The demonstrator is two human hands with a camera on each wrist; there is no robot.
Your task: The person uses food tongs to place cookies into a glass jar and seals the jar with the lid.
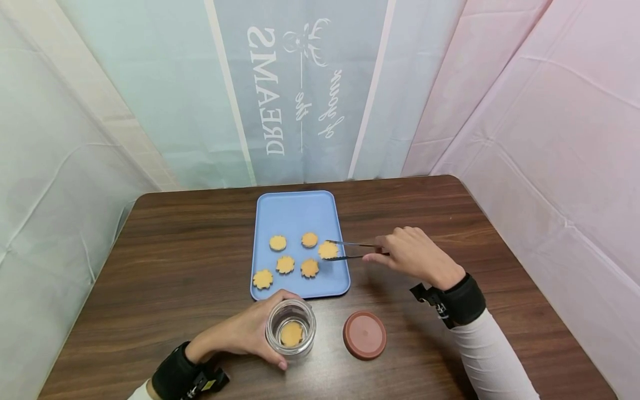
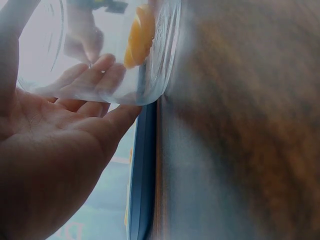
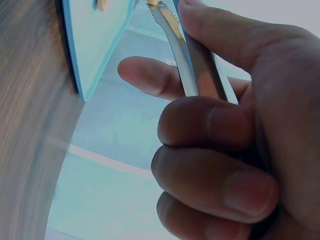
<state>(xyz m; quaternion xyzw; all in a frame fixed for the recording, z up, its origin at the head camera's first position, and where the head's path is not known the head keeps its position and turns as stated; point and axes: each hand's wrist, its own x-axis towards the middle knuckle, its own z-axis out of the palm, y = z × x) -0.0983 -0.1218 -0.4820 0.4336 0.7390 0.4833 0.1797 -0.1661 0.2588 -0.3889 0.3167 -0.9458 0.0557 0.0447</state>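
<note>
Head view: the left hand [image 1: 240, 336] wraps a glass jar [image 1: 290, 331] standing on the counter [image 1: 175, 250], fingers curled round its wall, likely to steady it; one orange cookie [image 1: 291, 334] lies at its bottom. Just beside it sits a brown lid [image 1: 364, 335], off the jar so the mouth stays free. The right hand [image 1: 412, 255] grips metal tongs [image 1: 350, 250], whose tips straddle a cookie [image 1: 328, 250] at the right side of the blue tray [image 1: 295, 208], where five more cookies lie.

Left wrist view: palm and curled fingers [image 2: 97, 75] press against the jar [image 2: 150, 60], the cookie [image 2: 137, 35] showing through the glass; the tray's edge [image 2: 142, 175] runs just behind.

Right wrist view: thumb and curled fingers [image 3: 210, 125] squeeze the tongs [image 3: 192, 60], arms nearly closed, serrated tips toward the tray [image 3: 95, 40].
</note>
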